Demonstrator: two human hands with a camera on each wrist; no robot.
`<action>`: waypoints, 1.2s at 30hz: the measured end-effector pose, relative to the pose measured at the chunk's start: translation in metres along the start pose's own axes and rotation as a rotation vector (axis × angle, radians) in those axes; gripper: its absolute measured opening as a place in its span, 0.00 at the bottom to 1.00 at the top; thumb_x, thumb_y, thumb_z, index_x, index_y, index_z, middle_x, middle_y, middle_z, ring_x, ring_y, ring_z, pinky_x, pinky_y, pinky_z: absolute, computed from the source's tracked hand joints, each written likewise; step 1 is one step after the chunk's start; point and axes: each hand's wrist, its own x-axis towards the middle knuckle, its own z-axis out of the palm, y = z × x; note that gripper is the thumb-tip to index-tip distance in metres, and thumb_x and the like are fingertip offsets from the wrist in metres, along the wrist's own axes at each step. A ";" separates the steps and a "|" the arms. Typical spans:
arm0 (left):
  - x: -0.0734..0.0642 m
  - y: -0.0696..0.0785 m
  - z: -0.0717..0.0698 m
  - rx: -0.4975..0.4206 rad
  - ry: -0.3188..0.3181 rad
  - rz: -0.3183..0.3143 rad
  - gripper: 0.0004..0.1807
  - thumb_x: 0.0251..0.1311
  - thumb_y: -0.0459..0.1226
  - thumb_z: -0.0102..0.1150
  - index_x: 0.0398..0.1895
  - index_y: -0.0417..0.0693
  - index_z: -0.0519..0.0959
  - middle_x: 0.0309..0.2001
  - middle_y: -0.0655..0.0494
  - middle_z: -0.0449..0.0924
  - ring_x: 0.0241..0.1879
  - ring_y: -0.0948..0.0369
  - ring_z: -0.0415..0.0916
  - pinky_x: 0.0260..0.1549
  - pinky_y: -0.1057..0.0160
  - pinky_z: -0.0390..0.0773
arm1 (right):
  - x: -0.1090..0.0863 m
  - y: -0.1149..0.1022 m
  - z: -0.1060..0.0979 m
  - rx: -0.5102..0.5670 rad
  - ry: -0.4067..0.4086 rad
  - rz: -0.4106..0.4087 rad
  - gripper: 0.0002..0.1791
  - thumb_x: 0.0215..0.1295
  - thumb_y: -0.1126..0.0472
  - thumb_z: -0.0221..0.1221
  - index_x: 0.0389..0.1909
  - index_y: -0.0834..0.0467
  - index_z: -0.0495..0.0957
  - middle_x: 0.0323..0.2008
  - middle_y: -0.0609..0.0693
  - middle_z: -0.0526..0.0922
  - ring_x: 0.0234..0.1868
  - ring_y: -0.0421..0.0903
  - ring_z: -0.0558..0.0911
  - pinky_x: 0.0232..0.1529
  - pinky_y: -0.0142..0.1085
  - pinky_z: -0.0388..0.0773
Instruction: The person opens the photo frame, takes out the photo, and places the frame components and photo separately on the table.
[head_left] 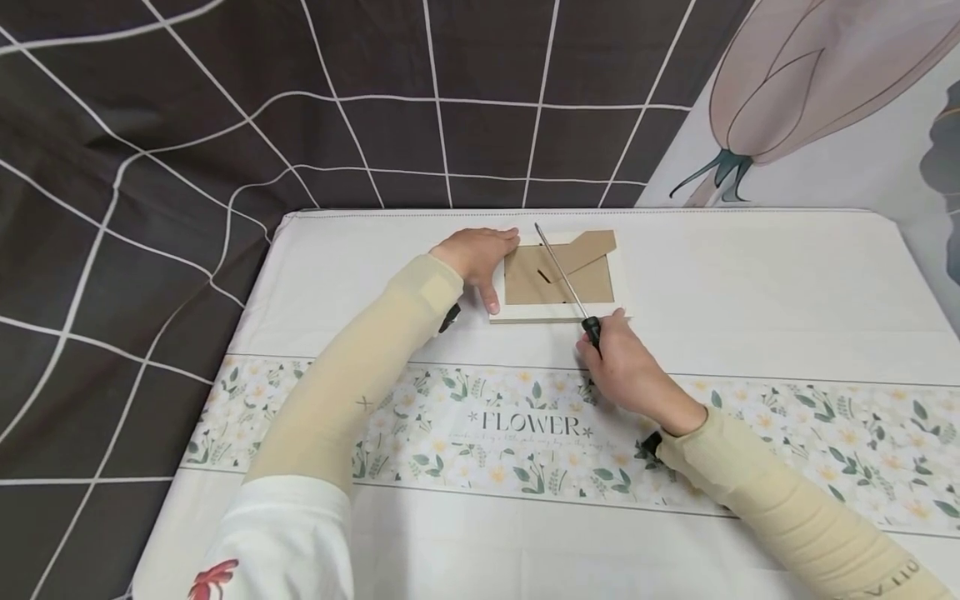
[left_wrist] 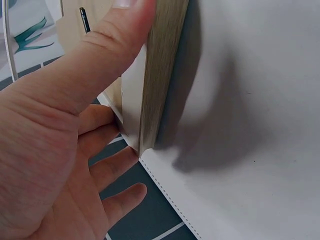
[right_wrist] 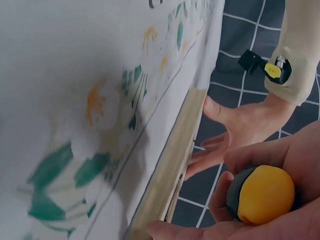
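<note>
A photo frame (head_left: 528, 313) lies back side up near the table's far edge, its pale border around a brown backing board (head_left: 525, 279). A support flap (head_left: 597, 243) slants over the board's upper right. My left hand (head_left: 476, 258) rests on the frame's left end, thumb and fingers spread fairly straight. In my right hand (head_left: 628, 365) I grip a screwdriver by its black handle; the metal shaft (head_left: 564, 277) slants over the backing, tip toward the far edge. The handle's yellow end (right_wrist: 267, 195) shows in the right wrist view. One right finger touches the frame's near right corner.
Beneath everything is a white tablecloth (head_left: 375, 287) with a floral band (head_left: 480, 475) reading FLOWER. Dark cloth with white grid lines (head_left: 480, 137) hangs behind and at the left. A flower-printed cloth (head_left: 787, 92) hangs at the back right.
</note>
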 end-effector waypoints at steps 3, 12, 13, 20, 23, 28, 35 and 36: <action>-0.001 0.001 0.001 -0.002 0.001 -0.014 0.71 0.35 0.57 0.82 0.80 0.43 0.51 0.81 0.52 0.41 0.78 0.51 0.46 0.75 0.55 0.50 | 0.003 0.000 -0.005 -0.018 -0.007 0.060 0.13 0.79 0.62 0.42 0.42 0.70 0.65 0.34 0.62 0.68 0.30 0.54 0.71 0.32 0.44 0.74; -0.003 0.005 0.005 0.003 0.020 -0.049 0.70 0.36 0.60 0.80 0.80 0.42 0.52 0.81 0.50 0.42 0.77 0.49 0.50 0.74 0.52 0.54 | 0.008 0.003 -0.010 -0.082 0.017 0.095 0.21 0.79 0.60 0.42 0.53 0.79 0.61 0.39 0.66 0.67 0.37 0.58 0.69 0.29 0.43 0.72; -0.003 0.005 0.005 0.005 0.022 -0.052 0.70 0.36 0.61 0.80 0.80 0.42 0.52 0.81 0.50 0.42 0.77 0.49 0.51 0.74 0.52 0.55 | 0.009 0.003 -0.010 -0.088 0.016 0.091 0.21 0.79 0.60 0.43 0.53 0.79 0.62 0.38 0.66 0.67 0.37 0.58 0.69 0.30 0.43 0.72; -0.006 0.009 0.007 0.017 0.046 -0.084 0.69 0.33 0.62 0.80 0.77 0.39 0.57 0.80 0.47 0.47 0.74 0.46 0.57 0.71 0.51 0.61 | 0.014 0.007 -0.015 -0.119 0.015 0.042 0.22 0.79 0.61 0.43 0.54 0.81 0.61 0.35 0.64 0.68 0.34 0.57 0.69 0.29 0.43 0.70; -0.008 0.012 0.009 0.008 0.055 -0.092 0.69 0.33 0.63 0.80 0.76 0.37 0.59 0.79 0.45 0.49 0.73 0.43 0.58 0.70 0.50 0.63 | 0.018 0.008 -0.019 -0.126 0.013 0.045 0.21 0.79 0.61 0.42 0.52 0.81 0.62 0.33 0.64 0.68 0.34 0.57 0.69 0.30 0.44 0.70; -0.012 0.016 0.012 0.002 0.072 -0.113 0.71 0.32 0.64 0.80 0.75 0.33 0.59 0.78 0.41 0.51 0.72 0.41 0.60 0.69 0.49 0.64 | 0.025 0.008 -0.022 -0.154 -0.010 0.054 0.20 0.78 0.61 0.42 0.49 0.80 0.62 0.34 0.64 0.68 0.39 0.59 0.68 0.35 0.46 0.70; -0.017 0.024 0.015 0.001 0.092 -0.155 0.58 0.31 0.66 0.79 0.63 0.36 0.76 0.73 0.38 0.63 0.64 0.42 0.70 0.61 0.50 0.73 | 0.035 0.010 -0.027 -0.177 -0.010 0.037 0.22 0.78 0.61 0.43 0.53 0.81 0.63 0.37 0.67 0.70 0.43 0.63 0.72 0.43 0.53 0.73; -0.018 0.026 0.016 0.003 0.095 -0.163 0.54 0.31 0.66 0.79 0.58 0.37 0.80 0.70 0.39 0.68 0.61 0.43 0.73 0.58 0.51 0.75 | 0.037 0.012 -0.029 -0.183 -0.008 0.024 0.22 0.77 0.61 0.43 0.52 0.81 0.63 0.37 0.67 0.70 0.45 0.64 0.73 0.47 0.55 0.74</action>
